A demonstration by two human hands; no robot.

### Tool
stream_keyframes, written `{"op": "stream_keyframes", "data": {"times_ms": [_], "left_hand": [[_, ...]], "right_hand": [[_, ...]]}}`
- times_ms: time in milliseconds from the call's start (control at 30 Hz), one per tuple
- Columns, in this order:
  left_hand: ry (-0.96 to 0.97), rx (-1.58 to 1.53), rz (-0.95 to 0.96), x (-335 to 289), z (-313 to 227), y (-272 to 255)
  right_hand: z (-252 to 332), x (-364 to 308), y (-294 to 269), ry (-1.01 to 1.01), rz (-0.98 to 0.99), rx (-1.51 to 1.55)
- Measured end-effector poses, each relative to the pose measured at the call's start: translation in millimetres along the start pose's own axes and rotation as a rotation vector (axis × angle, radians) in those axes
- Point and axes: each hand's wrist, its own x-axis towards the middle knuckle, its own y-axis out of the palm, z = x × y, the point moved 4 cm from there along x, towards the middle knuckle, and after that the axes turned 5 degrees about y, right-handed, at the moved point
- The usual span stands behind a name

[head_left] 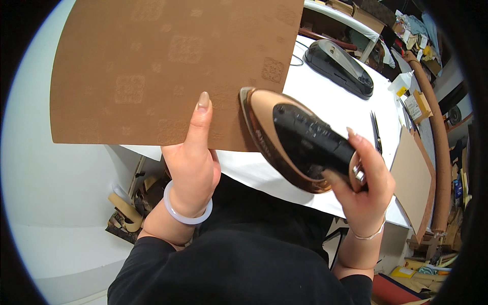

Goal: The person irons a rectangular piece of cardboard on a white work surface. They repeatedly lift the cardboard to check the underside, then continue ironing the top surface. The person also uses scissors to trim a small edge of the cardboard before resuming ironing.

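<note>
A brown sheet (137, 71) with embossed square motifs is raised above the white table at the upper left. My left hand (193, 147) grips its near edge, thumb flat on top and the other fingers hidden underneath. In my right hand (366, 178) is a cordless iron (300, 137), black and copper-coloured, tilted with its tip at the sheet's right edge. My fingers wrap round the iron's rear handle. Whether its soleplate touches the sheet I cannot tell.
The iron's black base (338, 68) stands on the white table (340, 109) at the back. To the right lie scissors (376, 132), a white bottle (401, 84), a small carton (418, 107) and a beige board (414, 178). A long brown roll (432, 142) runs along the right side.
</note>
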Motion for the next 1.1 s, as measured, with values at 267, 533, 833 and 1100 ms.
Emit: {"op": "stream_keyframes", "data": {"times_ms": [267, 533, 833, 1100], "left_hand": [[-0.062, -0.032, -0.029, 3, -1, -5], [-0.111, 0.088, 0.143, -21, 7, -13], [-0.158, -0.022, 0.046, -12, -3, -10], [-0.201, 0.040, -0.050, -11, 2, -14]], "right_hand": [[12, -8, 1, -0.081, 0.004, -0.034], [-9, 17, -20, -0.053, -0.068, -0.029], [-46, 21, -46, 0.082, -0.306, 0.255], [-94, -17, -28, 0.492, -0.422, 0.929]]}}
